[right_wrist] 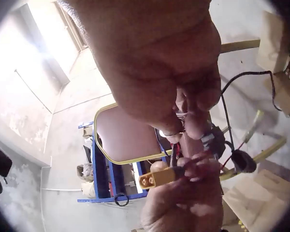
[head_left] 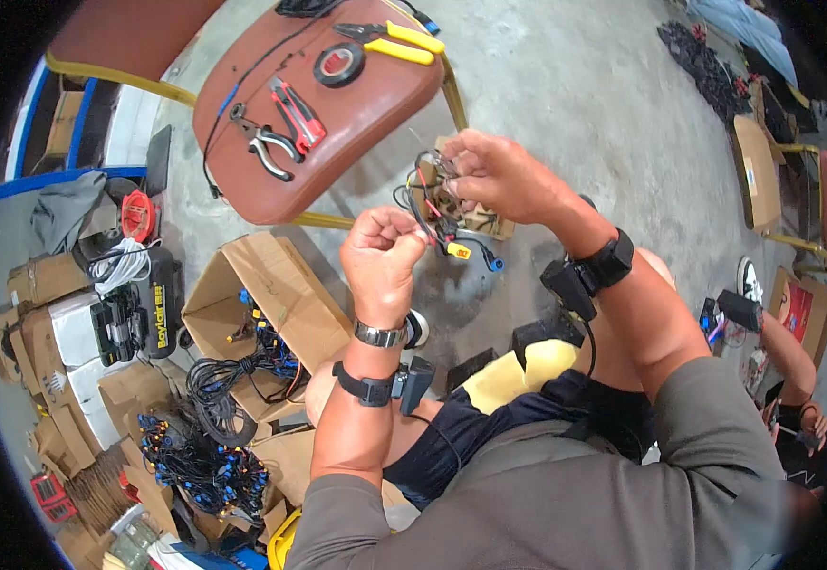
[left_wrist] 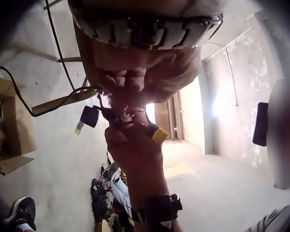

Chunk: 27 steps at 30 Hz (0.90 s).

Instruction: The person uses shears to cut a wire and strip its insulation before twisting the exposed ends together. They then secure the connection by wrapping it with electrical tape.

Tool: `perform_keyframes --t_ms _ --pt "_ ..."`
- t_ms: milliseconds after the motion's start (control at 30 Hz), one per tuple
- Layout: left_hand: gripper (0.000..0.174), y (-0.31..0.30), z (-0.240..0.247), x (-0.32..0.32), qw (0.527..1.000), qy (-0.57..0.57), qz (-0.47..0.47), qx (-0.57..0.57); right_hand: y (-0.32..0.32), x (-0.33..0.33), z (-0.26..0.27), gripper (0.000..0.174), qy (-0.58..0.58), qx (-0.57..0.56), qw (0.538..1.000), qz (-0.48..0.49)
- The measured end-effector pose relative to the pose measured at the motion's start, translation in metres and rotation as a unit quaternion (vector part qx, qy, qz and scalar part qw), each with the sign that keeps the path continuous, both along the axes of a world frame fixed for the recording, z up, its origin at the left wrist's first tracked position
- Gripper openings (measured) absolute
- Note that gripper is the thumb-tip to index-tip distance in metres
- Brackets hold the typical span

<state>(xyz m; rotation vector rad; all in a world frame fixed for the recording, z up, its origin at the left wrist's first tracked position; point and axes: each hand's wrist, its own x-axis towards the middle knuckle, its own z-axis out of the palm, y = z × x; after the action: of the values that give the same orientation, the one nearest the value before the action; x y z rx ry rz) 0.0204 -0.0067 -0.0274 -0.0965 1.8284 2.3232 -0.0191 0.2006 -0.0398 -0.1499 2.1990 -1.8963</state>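
Note:
Both hands hold a small wire harness (head_left: 430, 211) up in front of the body. In the head view the left hand (head_left: 381, 256) pinches red and black wires beside a yellow connector (head_left: 458, 251); a blue-tipped plug (head_left: 496, 264) hangs to its right. Higher and to the right, the right hand (head_left: 497, 175) pinches the harness's other part with thumb and fingers. The right wrist view shows the two hands' fingertips close together, with the yellow two-hole connector (right_wrist: 157, 179) by the left hand (right_wrist: 183, 205). What exactly lies between the right hand's fingertips is too small to tell.
A brown chair seat (head_left: 356, 119) holds black-and-white pliers (head_left: 266, 142), a red cutter (head_left: 298, 116), a tape roll (head_left: 339, 65) and yellow-handled pliers (head_left: 404, 45). An open cardboard box (head_left: 318, 323) and a heap of cables (head_left: 204, 465) lie left. Another person's arm (head_left: 794, 361) is at right.

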Motion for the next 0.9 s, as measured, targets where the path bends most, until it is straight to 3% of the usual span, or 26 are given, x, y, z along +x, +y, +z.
perform_keyframes --t_ms 33,133,267,300,500,800,900 --pt "0.018 -0.002 -0.001 0.0 1.0 0.001 0.004 0.007 0.0 -0.001 0.011 0.022 -0.055 0.012 0.998 0.006" --pt "0.017 -0.007 -0.001 -0.002 1.0 -0.002 0.01 0.025 -0.006 -0.006 0.01 0.024 -0.032 -0.021 0.999 -0.028" --pt "0.018 -0.012 0.0 -0.009 0.999 -0.007 0.016 0.05 -0.014 -0.018 0.006 0.027 0.085 0.091 0.992 -0.034" --pt "0.019 -0.014 0.0 -0.011 0.998 -0.013 0.02 0.056 -0.021 -0.019 0.023 0.022 0.051 0.1 0.993 -0.046" --pt "0.02 -0.026 0.01 -0.015 0.998 -0.028 0.03 0.049 -0.053 -0.077 0.045 0.016 0.281 0.342 0.897 0.002" --pt "0.023 -0.037 0.015 -0.018 0.995 -0.027 0.014 0.098 -0.094 -0.117 0.053 0.012 0.299 0.548 0.775 0.101" --pt "0.025 -0.041 0.014 -0.02 0.996 -0.033 0.01 0.079 -0.089 -0.106 0.046 0.018 0.341 0.496 0.798 0.029"
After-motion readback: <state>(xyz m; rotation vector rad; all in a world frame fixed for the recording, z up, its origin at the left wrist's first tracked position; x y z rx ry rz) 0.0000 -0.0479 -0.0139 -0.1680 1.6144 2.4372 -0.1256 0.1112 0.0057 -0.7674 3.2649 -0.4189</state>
